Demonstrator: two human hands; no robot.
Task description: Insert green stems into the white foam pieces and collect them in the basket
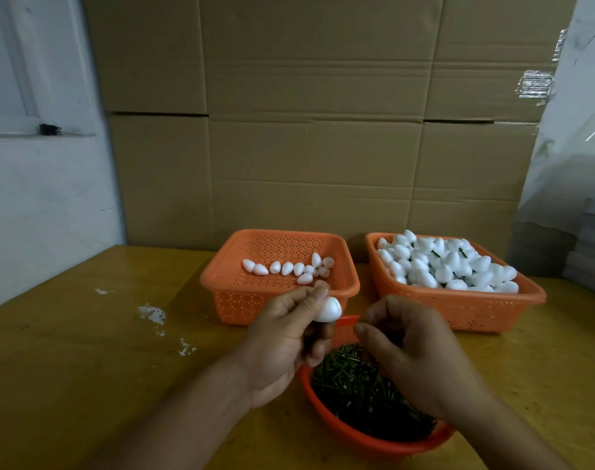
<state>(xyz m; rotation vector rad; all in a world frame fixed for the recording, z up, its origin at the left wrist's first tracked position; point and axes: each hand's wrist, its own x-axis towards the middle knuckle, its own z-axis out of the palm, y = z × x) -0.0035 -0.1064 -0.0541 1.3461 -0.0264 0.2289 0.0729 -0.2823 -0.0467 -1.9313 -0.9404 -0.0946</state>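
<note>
Dim, soft light, perhaps slightly blurred

We list a yellow-brown wooden worktop (68,351) carrying scattered white crumbs and flakes (152,314) near its left edge. Behind the far edge we record a wall of stacked brown corrugated cardboard boxes (316,130), with creases and seams showing. At left we note a white painted wall (45,198) with a pale window frame (21,79) and a small black catch (50,129) on its sill. At right, clear plastic sheeting (574,147) hangs over grey stacked material (591,245).
</note>
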